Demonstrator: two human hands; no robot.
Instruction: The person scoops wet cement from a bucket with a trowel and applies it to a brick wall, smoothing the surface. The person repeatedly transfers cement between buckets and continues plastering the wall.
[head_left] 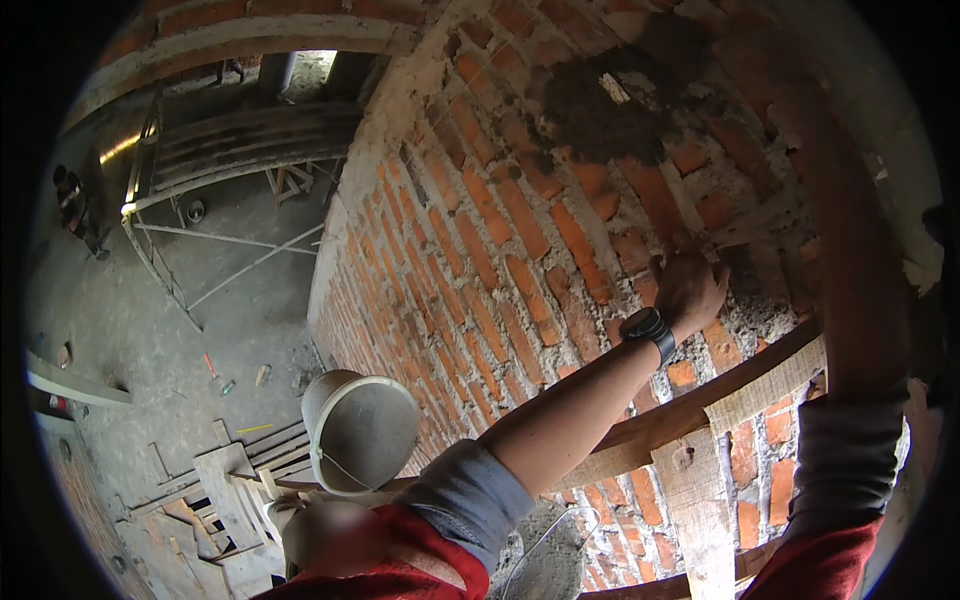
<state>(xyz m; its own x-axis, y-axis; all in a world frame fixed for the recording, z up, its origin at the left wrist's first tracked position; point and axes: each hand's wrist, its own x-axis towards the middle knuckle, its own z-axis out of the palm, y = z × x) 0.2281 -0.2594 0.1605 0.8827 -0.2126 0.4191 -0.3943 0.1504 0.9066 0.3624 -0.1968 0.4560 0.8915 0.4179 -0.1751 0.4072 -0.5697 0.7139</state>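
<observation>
My left hand (pixel 690 293), a dark watch (pixel 648 331) on its wrist, rests against the brick wall (pixel 580 255) with its fingers curled in. Whatever those fingers hold, if anything, is hidden. My right arm reaches up along the right side of the view. At its upper end my right hand (pixel 765 65) is dark and smeared near the wall, so its fingers cannot be made out. Dark, wet-looking mortar (pixel 590 115) covers bricks to the left of that hand, with a small pale piece (pixel 614 88) in it.
A pale bucket (pixel 335 388) stands left of my left arm; another bucket (pixel 548 560) with a wire handle is below. Wooden boards (pixel 697 510) cross the wall's lower part. Far below are a scaffold frame (pixel 235 240), a person (pixel 75 205), loose tools and planks (pixel 225 480).
</observation>
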